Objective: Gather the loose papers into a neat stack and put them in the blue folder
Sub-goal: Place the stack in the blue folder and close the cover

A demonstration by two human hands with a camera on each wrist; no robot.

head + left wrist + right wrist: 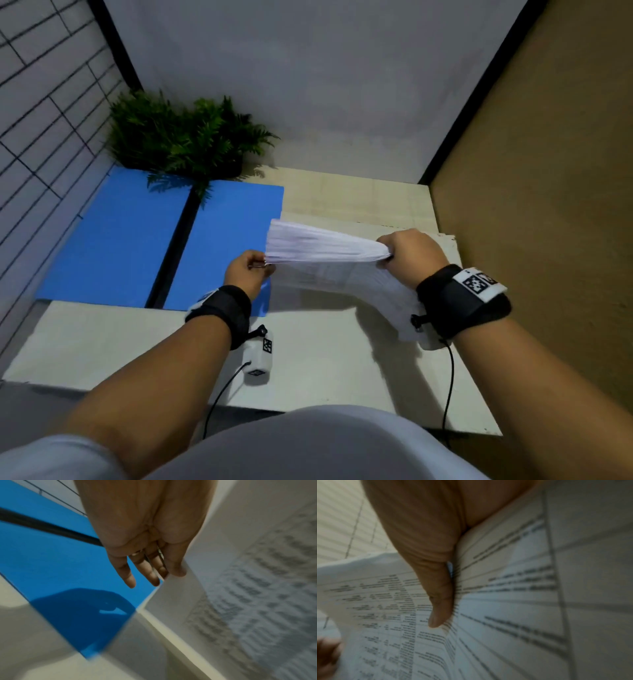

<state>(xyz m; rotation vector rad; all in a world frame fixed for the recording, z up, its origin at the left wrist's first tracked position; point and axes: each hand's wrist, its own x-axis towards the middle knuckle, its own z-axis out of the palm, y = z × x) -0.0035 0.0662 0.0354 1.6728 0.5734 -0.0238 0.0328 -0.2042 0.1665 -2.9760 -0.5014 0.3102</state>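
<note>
While lifted off the table (102,342), printed papers (322,250) fan between hands; left hand (248,274) pinching one corner, right hand (409,257) gripping the opposite end; open blue folder (113,240) beside them

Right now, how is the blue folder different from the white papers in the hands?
The open blue plastic folder lies flat on the table; the stack of white printed papers is held above it, its edges fanned. The folder is plain blue; the papers carry text. The left hand and right hand hold only the papers.

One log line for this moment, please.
papers: lifted, uneven | left hand: pinches left end | right hand: grips right end | blue folder: open
</note>
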